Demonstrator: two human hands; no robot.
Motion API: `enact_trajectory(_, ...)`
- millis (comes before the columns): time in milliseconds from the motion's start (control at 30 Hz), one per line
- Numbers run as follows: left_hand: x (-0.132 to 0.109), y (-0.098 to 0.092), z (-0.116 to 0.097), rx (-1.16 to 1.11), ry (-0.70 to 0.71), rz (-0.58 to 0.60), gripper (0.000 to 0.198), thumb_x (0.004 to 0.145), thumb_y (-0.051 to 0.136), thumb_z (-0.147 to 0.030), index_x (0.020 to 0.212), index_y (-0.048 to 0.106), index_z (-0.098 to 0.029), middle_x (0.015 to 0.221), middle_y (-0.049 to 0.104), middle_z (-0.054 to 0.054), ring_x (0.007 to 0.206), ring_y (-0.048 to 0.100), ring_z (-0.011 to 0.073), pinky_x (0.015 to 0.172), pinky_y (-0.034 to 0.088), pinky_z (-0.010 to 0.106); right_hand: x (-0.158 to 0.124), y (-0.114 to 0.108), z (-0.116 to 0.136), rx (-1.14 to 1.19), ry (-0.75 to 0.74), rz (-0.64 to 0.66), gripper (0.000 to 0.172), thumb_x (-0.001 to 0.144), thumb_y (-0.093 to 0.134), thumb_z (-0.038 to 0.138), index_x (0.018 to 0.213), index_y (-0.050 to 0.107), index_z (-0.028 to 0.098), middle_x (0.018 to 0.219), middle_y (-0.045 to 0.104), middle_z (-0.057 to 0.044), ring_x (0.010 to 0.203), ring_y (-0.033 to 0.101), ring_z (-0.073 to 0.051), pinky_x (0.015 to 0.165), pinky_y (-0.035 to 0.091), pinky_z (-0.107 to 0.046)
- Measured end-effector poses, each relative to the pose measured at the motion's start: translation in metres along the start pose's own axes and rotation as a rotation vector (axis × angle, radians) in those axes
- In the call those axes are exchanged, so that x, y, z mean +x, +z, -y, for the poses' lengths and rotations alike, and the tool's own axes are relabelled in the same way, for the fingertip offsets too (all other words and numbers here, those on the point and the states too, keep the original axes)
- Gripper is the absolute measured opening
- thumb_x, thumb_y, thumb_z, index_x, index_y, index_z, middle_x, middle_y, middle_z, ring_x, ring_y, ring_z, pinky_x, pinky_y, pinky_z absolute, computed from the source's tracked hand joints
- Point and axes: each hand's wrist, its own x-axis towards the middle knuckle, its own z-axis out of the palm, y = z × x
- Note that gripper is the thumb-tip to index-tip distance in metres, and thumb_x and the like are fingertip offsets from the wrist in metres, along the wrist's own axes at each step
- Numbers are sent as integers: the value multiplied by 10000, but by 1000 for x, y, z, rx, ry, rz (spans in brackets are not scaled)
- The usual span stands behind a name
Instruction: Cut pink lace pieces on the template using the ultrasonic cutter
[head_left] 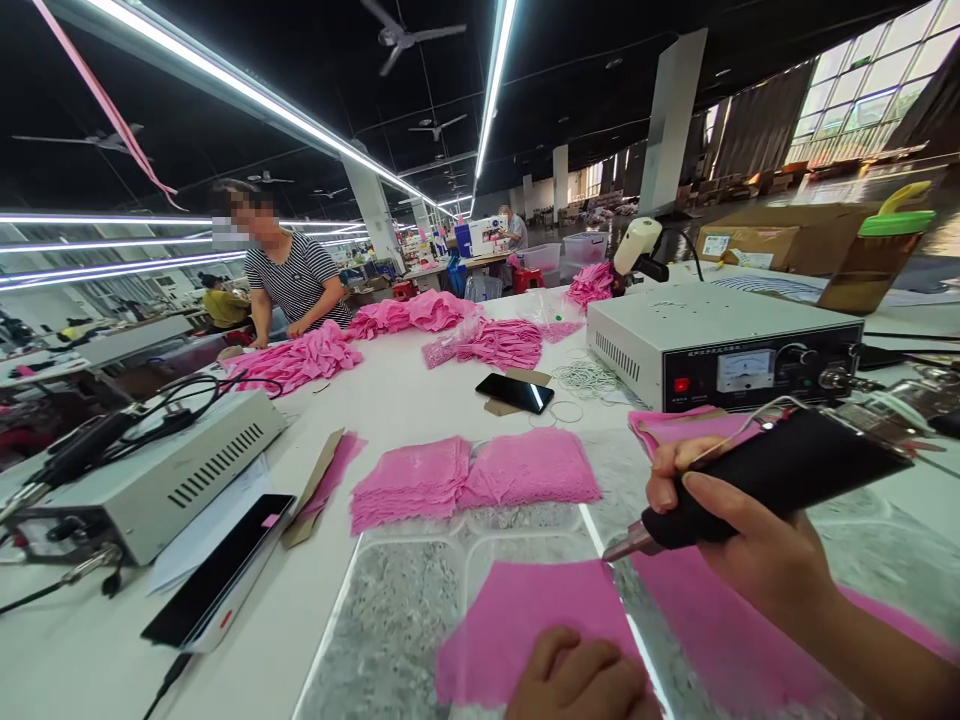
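My right hand (772,555) is wrapped round a handheld ultrasonic tool (780,470) with a black grip and a tapered metal tip. The tip touches, or nearly touches, the upper right corner of a pink fabric piece (540,600). My left hand (581,680) rests on that piece near the bottom edge, fingers bent and lying on the cloth. Under the fabric lies a grey marbled mat (397,620). Another pink piece (720,610) spreads to the right, partly hidden by my right arm. Two stacks of pink lace-edged fabric (525,470) sit just beyond.
A grey control box (727,335) stands at right, another (172,470) at left with a cabled tool on top. Two phones (514,392), pink cloth heaps (315,350) and a drink bottle (874,265) are on the table. Across it, a person in stripes (292,270) handles cloth.
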Motion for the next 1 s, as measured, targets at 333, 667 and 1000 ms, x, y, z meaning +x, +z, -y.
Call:
enact_trajectory(333, -26, -53, 39, 110, 64, 207, 205, 971, 530, -337, 954, 686, -204, 916, 753, 25, 916, 720, 150, 955, 499, 279, -3, 32, -1, -17, -61, 5, 163, 737, 793, 292, 764, 650, 218, 769, 591, -9, 558, 587, -149, 497, 539, -273)
enact_trajectory(667, -42, -92, 61, 299, 28, 361, 240, 959, 538, -344, 1080, 685, -197, 1109, 728, 54, 1079, 675, 185, 1045, 454, 326, -2, 38, -8, -6, -37, 28, 177, 729, 813, 308, 758, 659, 225, 752, 604, -4, 557, 596, -148, 497, 548, -267)
enact_trajectory(1000, -25, -94, 56, 257, -33, 311, 283, 993, 467, -363, 971, 690, -190, 1004, 754, 37, 988, 696, 153, 1011, 433, 282, -1, 36, -8, -40, -31, 80, 122, 779, 759, 280, 754, 648, 236, 757, 590, -6, 581, 577, -143, 490, 564, -253)
